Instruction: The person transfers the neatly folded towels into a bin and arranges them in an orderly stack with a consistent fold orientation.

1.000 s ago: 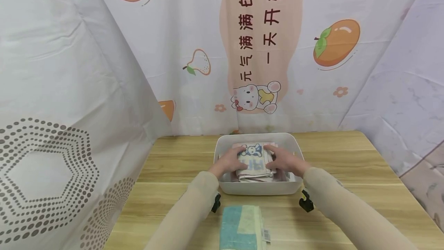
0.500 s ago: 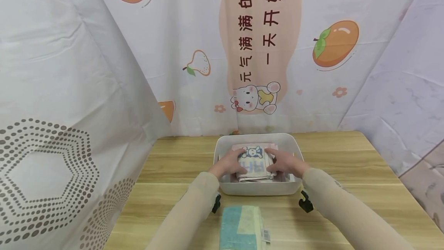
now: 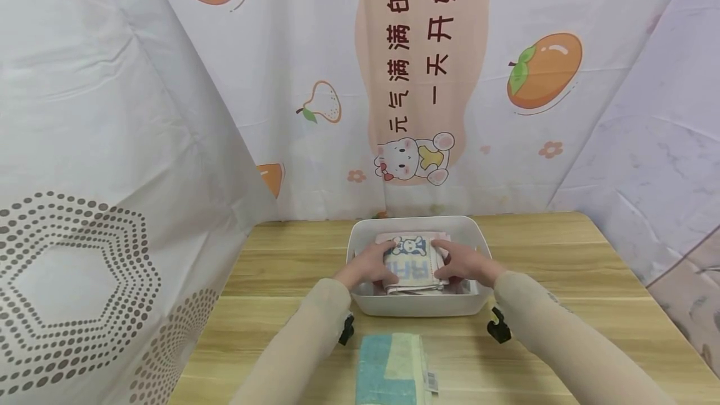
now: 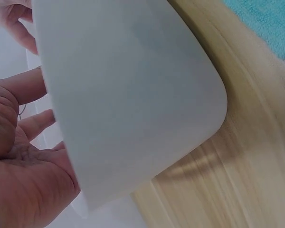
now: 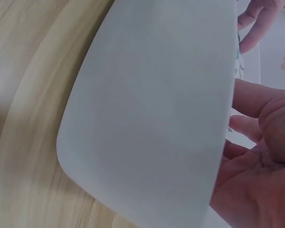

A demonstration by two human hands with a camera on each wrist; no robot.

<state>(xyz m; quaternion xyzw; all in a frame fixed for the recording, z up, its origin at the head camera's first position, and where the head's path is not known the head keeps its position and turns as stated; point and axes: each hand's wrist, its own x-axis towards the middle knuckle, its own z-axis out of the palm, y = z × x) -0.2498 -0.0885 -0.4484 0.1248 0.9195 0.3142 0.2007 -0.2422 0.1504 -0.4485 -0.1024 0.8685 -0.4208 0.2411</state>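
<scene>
A folded white towel [image 3: 413, 267] with a blue bunny picture and blue lettering lies in a white plastic basket [image 3: 422, 306], on top of pinkish folded cloth. At its left edge my left hand [image 3: 372, 265] touches it, thumb and fingers spread apart. My right hand [image 3: 464, 262] is at the opposite edge in the same manner. In the left wrist view the basket wall [image 4: 133, 95] partly covers the left hand [image 4: 28, 180]. The right wrist view has the wall [image 5: 147, 104] hiding the fingertips of the right hand [image 5: 261, 175].
A folded teal and pale yellow towel [image 3: 388, 370] with a white tag lies on the wooden table [image 3: 270, 305], in front of the basket. A printed curtain [image 3: 315, 161] hangs behind the table's far edge. Black wrist mounts [image 3: 498, 328] sit under the sleeves.
Both hands have spread slightly apart, showing a bit more of the white towel's top. Its front layers hang less and lie flatter. Basket and teal towel stay put.
</scene>
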